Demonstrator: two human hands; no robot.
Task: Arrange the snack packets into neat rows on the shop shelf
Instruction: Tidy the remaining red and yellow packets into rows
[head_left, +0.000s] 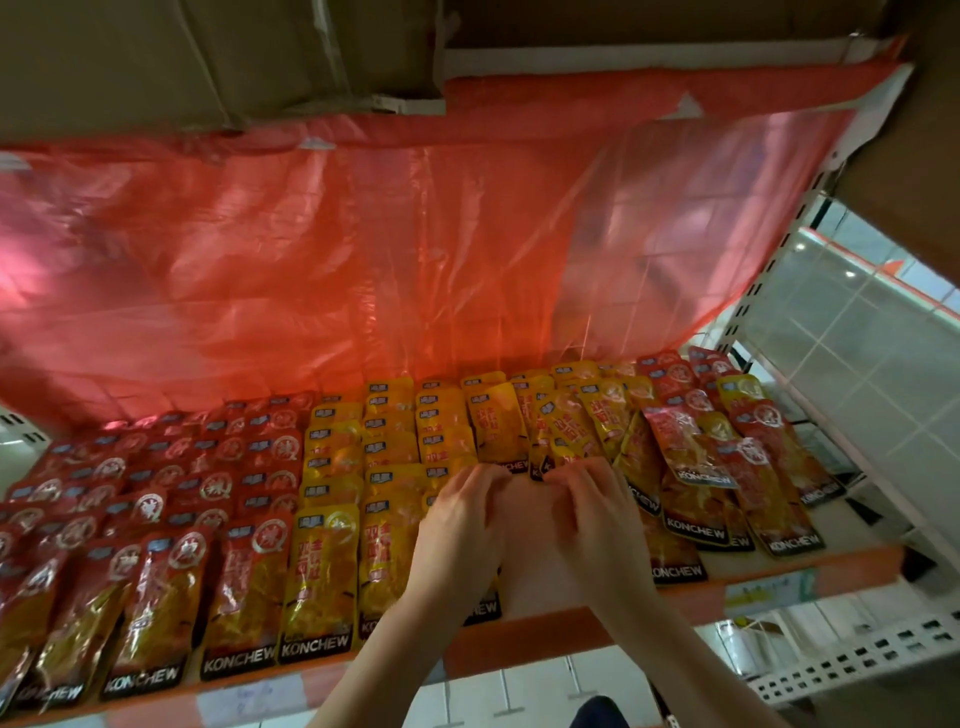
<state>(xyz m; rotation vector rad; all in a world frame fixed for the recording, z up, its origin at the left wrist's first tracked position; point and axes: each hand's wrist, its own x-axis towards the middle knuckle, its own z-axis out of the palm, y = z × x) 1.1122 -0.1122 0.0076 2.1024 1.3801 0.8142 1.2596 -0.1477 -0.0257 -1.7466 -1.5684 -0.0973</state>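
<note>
Both hands reach over the front edge of the shelf (571, 631) and meet in the middle of it. The left hand (460, 525) and the right hand (597, 514) have their fingers curled forward and down onto the lower ends of some yellow packets (498, 426) just beyond the fingertips; whether they really pinch a packet or only press on it, I cannot tell, because the fingertips are hidden. Under and between the two hands there is a bare pale strip of shelf, which runs back to the orange front rim, and this is the only open room I see near them. To the left of the left hand the yellow packets lie in straight overlapping rows, and farther left the red packets (171, 587) do the same, their black bottom ends hanging a little over the rim. To the right of the right hand the packets are loose and tilted, yellow and red mixed (691, 452), some lying across others. Beyond the hands a red plastic sheet (322, 260) hangs down behind the packets.
</note>
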